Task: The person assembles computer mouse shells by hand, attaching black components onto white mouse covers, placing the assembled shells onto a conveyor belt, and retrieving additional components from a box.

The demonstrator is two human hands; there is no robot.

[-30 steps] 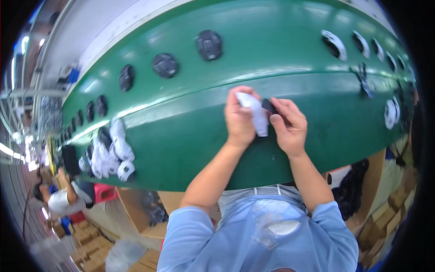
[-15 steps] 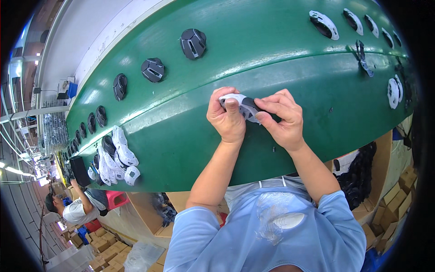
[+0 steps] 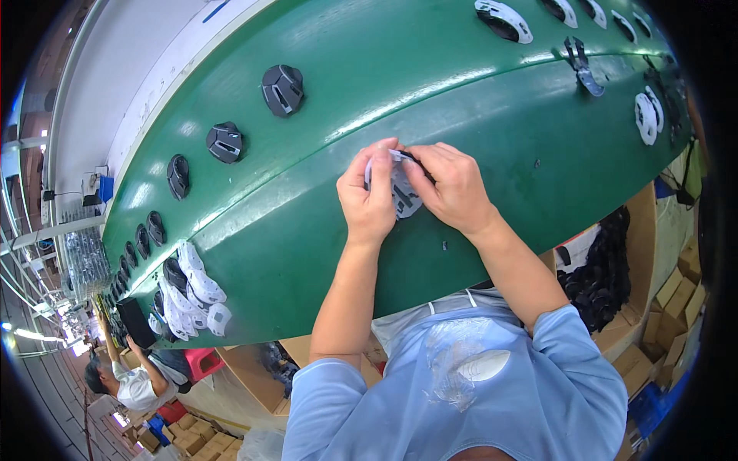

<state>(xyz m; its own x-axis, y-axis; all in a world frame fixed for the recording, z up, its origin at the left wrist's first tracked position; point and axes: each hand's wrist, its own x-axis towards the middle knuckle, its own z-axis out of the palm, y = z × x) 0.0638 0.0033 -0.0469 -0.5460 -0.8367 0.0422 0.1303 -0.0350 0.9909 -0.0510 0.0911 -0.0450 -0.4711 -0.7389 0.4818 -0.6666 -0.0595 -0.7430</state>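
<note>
Over the green work surface (image 3: 492,161), both my hands are closed on a white computer mouse shell (image 3: 405,201), its slotted face tilted toward me. My left hand (image 3: 364,194) grips the shell's left edge, thumb on top. With thumb and fingers, my right hand (image 3: 453,187) pinches a black piece (image 3: 421,165) against the shell's upper right edge. Fingers cover much of the joint, so I cannot tell whether the piece is seated. A small dark bit (image 3: 444,246) lies below the right wrist.
Black mouse shells (image 3: 282,91) line the far left, near a pile of white shells (image 3: 201,286). Black-and-white shells (image 3: 503,21), a dark forked part (image 3: 584,69) and white pieces (image 3: 647,119) lie right. A carton of black parts (image 3: 603,280) stands below. A person (image 3: 138,388) sits far left.
My hands have come closer together, and the white shell has tipped so its slotted face shows more. The black piece now appears edge-on. My view has shifted, moving the surroundings in the picture.
</note>
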